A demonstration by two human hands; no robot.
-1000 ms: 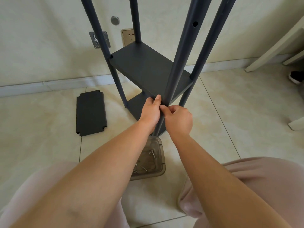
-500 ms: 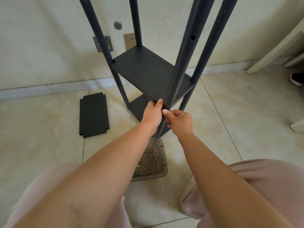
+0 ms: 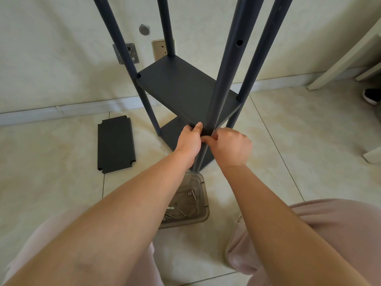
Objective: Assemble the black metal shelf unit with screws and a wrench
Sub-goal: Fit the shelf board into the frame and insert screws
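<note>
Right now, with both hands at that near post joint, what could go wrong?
1. The right hand works at the near post where the shelf meets it; whatever it pinches is hidden, and a dropped screw could roll off across the tiles.
2. The left hand alone steadies the corner; the tall frame may tip.
3. The screw tray lies between the knees, easy to kick.

You're looking down at a glossy cream tile floor (image 3: pixel 309 141) with thin grout lines. Ahead of you, a pale textured wall (image 3: pixel 61 48) meets a light baseboard (image 3: pixel 61 110). On that wall you've got a socket (image 3: pixel 159 49), a metal bracket plate (image 3: pixel 125 53) and a round cap (image 3: pixel 144 29). White furniture legs (image 3: pixel 346 58) lean in at your right.
</note>
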